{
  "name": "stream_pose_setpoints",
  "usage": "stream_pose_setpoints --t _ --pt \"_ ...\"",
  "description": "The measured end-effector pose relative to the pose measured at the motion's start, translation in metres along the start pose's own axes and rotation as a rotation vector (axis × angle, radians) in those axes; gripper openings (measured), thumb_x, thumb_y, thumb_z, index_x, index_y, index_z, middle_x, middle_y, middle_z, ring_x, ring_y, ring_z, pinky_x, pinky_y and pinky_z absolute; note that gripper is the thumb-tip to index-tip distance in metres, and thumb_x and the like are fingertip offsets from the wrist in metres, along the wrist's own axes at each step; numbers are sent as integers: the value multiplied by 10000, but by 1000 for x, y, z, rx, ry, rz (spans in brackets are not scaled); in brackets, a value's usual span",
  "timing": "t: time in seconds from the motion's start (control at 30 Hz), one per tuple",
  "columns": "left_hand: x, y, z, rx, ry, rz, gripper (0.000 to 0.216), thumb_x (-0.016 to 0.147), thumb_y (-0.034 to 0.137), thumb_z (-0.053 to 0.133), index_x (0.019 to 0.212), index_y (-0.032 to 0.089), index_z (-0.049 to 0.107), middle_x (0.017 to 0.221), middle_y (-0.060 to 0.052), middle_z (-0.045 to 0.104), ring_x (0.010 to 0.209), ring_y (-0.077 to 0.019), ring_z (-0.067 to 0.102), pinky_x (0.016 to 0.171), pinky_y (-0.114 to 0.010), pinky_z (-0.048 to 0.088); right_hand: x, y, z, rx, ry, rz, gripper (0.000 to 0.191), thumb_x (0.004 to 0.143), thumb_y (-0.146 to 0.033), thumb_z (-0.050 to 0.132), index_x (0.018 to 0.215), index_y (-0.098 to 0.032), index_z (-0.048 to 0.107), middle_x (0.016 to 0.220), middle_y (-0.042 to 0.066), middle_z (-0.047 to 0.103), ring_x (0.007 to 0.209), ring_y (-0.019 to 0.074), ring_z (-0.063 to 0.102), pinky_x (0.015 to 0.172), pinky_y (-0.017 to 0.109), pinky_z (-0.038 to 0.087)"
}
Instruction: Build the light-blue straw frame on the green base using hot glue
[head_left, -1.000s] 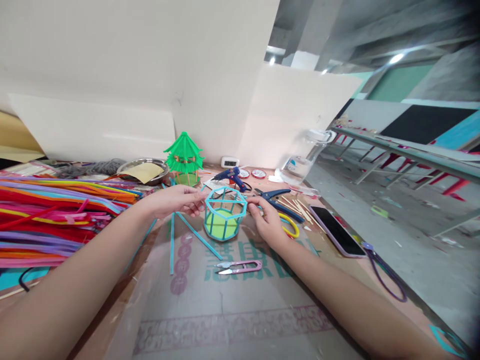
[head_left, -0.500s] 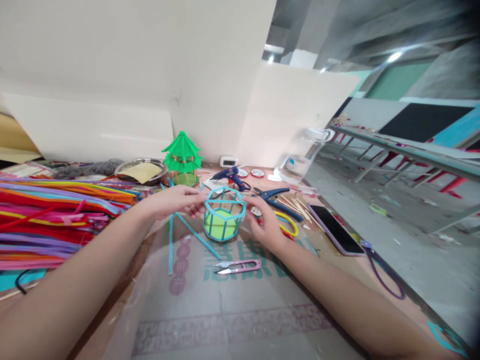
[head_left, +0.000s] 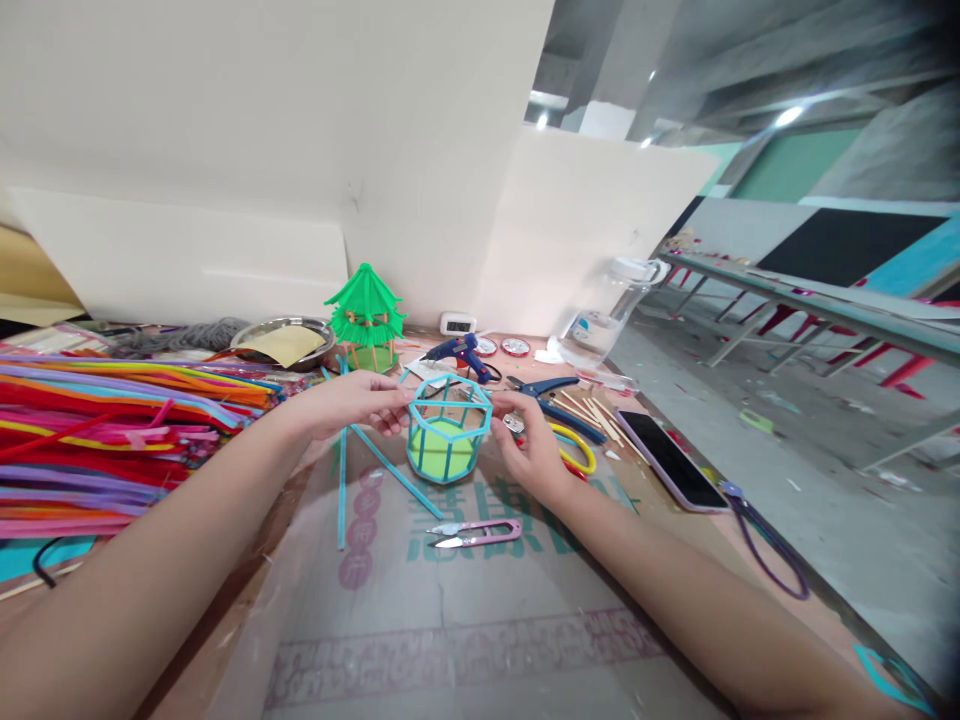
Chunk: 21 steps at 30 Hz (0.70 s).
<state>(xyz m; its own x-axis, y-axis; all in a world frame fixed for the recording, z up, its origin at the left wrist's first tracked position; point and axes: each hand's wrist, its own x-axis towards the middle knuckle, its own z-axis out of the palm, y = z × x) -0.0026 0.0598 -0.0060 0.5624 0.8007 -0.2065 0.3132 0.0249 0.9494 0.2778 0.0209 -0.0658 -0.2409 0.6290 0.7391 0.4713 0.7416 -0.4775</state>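
Between my hands stands a blue pipe-cleaner frame point(head_left: 448, 432), many-sided, with a yellow-green base point(head_left: 441, 455). My left hand point(head_left: 364, 405) pinches its upper rim at the left side. On the opposite side, the fingertips of my right hand point(head_left: 526, 445) are closed on the rim. Two loose blue pipe cleaners point(head_left: 394, 468) lie left of the frame, one partly under my left hand. Pink-handled thread snips point(head_left: 480, 533) rest in front of it on the printed sheet point(head_left: 360, 640).
Behind are a green-roofed model pavilion point(head_left: 365, 315), a glue gun point(head_left: 461, 350) and a metal bowl point(head_left: 319, 345). Pliers point(head_left: 559, 400), yellow-handled scissors point(head_left: 585, 450), wooden sticks point(head_left: 600, 415), a phone point(head_left: 671, 460) and a water bottle point(head_left: 604, 315) lie right. Pipe-cleaner bundles point(head_left: 112, 430) fill the left.
Almost nothing differs. My right fingers have shifted very slightly at the rim, and the frame stays in place.
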Motion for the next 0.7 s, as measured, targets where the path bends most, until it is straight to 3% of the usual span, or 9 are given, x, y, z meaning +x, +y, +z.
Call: stream_pose_setpoints --t 0.07,0.13,0.27,0.33,0.5,0.7 --pt "0 -1 -1 -11 -6 3 434 799 568 682 916 150 676 785 -22 674 668 -121 611 654 -244 493 0 0 1 26 30 58 302 924 -206 534 1223 -229 496 1010 65 647 910 200 631 842 367 513" --pt "1 -2 -2 -29 -7 4 462 788 592 685 918 149 676 796 -28 677 671 -124 612 662 -254 499 1 0 1 53 23 163 201 931 -243 525 1131 -226 512 942 49 654 859 195 639 765 335 517" --pt "1 -2 -2 -49 -4 2 530 760 649 683 920 144 681 805 -34 674 672 -126 613 678 -271 506 3 4 0 95 -116 338 51 940 -263 471 935 -228 507 737 -10 619 618 154 572 572 266 441" --pt "0 -2 -1 -52 -8 2 549 749 665 683 919 142 682 803 -37 674 674 -130 615 688 -280 510 4 5 -1 108 -202 336 83 939 -248 445 917 -225 522 742 -10 617 636 155 572 601 270 449" --pt "0 1 0 -43 0 -10 590 717 688 695 929 138 681 804 -39 674 672 -134 614 698 -293 519 9 2 -2 125 -385 247 154 952 -233 415 918 -223 565 885 32 655 911 200 638 813 323 500" --pt "-4 6 3 -5 15 -4 628 712 719 668 927 130 677 813 -55 681 674 -143 622 702 -301 523 9 1 -1 122 -351 246 154 945 -247 435 904 -218 581 893 38 677 914 212 640 804 348 513"
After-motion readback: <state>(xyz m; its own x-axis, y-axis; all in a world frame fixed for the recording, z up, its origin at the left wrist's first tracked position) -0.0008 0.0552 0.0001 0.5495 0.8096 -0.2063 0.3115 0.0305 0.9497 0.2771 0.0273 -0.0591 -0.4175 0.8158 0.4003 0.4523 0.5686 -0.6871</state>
